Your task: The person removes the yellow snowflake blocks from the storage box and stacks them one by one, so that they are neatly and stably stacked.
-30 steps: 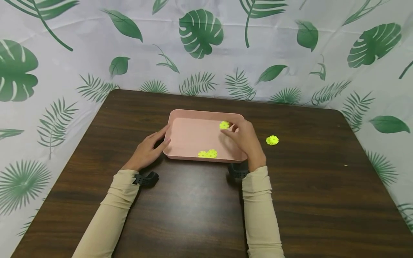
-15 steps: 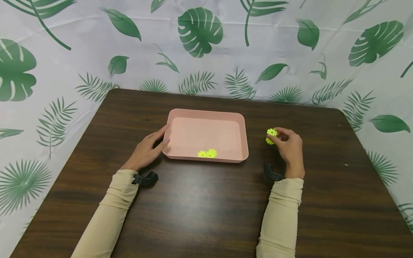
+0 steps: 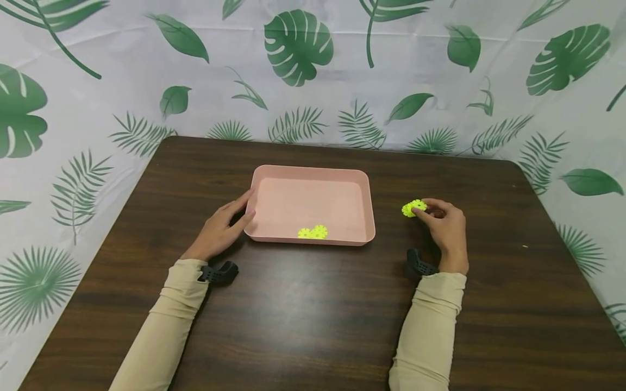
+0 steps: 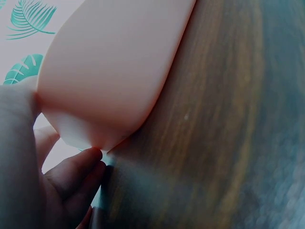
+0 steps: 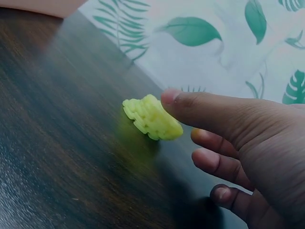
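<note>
My left hand (image 3: 217,231) steadies the pink tray (image 3: 313,198) from its left end, extended fingers and thumb touching the outer wall. Close up in the left wrist view, the fingertips (image 4: 93,155) press against the tray wall (image 4: 95,119). To the right of the tray, my right hand (image 3: 445,231) pinches a neon-yellow notched, flower-shaped disc (image 3: 418,205) between thumb and forefinger. That disc overlaps a small pile of similar discs (image 3: 407,209) on the table. In the right wrist view the thumb lies on the yellow stack (image 5: 150,117); the forefinger's tip is hidden.
Several more yellow discs (image 3: 313,233) lie inside the tray along its front wall. The dark wood-grain table (image 3: 303,315) extends around everything. Behind it hangs a white leaf-print cloth (image 3: 342,60). A small pale speck (image 3: 525,246) is on the table at far right.
From over the tray, my right hand has moved right with a yellow disc and lowered it onto the pile. My left hand has stayed at the tray's left end.
</note>
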`<action>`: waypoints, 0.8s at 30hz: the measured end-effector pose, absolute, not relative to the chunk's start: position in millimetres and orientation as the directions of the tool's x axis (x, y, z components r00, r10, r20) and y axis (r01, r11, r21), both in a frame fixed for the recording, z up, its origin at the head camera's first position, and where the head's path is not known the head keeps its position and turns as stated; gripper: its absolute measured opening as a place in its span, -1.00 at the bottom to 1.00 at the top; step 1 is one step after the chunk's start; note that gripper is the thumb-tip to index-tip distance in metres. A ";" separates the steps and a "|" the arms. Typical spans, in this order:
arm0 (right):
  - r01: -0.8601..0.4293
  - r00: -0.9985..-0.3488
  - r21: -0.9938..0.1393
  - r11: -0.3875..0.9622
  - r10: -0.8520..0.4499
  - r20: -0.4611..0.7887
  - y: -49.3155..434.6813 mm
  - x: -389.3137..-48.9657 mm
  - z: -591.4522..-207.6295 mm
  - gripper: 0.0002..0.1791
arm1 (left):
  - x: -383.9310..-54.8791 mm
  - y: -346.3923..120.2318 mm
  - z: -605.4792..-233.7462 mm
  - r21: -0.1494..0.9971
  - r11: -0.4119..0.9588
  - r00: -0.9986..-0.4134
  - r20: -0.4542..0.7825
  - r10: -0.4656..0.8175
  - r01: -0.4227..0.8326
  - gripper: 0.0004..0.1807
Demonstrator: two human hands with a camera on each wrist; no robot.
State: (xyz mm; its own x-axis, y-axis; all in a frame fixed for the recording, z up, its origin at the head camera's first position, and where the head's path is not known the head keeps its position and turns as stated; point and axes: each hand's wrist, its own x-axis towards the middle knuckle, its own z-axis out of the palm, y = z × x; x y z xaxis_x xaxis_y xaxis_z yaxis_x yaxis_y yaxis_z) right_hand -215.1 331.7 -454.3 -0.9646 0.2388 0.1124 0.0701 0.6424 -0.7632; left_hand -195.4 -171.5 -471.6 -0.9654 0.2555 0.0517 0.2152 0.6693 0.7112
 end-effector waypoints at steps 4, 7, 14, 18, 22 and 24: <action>0.050 -0.971 -0.746 0.664 0.207 0.119 330.8 -216.7 -454.6 -0.51 | -195.0 -171.9 -472.2 0.710 0.671 -0.967 0.052 0.250 0.212 -0.29; 0.043 -0.975 -0.737 0.674 0.190 0.118 330.5 -217.0 -454.7 -0.49 | -195.2 -172.3 -472.4 0.710 0.672 -0.967 0.051 0.248 0.210 -0.29; 0.061 -0.978 -0.726 0.685 0.185 0.092 329.6 -216.9 -453.9 -0.47 | -195.4 -172.2 -471.9 0.711 0.670 -0.967 0.059 0.250 0.216 -0.30; 0.067 -0.979 -0.727 0.683 0.184 0.083 328.8 -216.5 -452.7 -0.45 | -195.5 -171.7 -470.2 0.707 0.674 -0.967 0.056 0.249 0.214 -0.29; 0.062 -0.976 -0.733 0.677 0.196 0.099 328.1 -215.6 -450.6 -0.44 | -195.2 -171.5 -469.7 0.709 0.672 -0.967 0.056 0.248 0.213 -0.29; 0.054 -0.969 -0.737 0.673 0.213 0.123 325.1 -215.2 -448.1 -0.45 | -194.9 -171.9 -470.2 0.710 0.671 -0.967 0.057 0.248 0.214 -0.29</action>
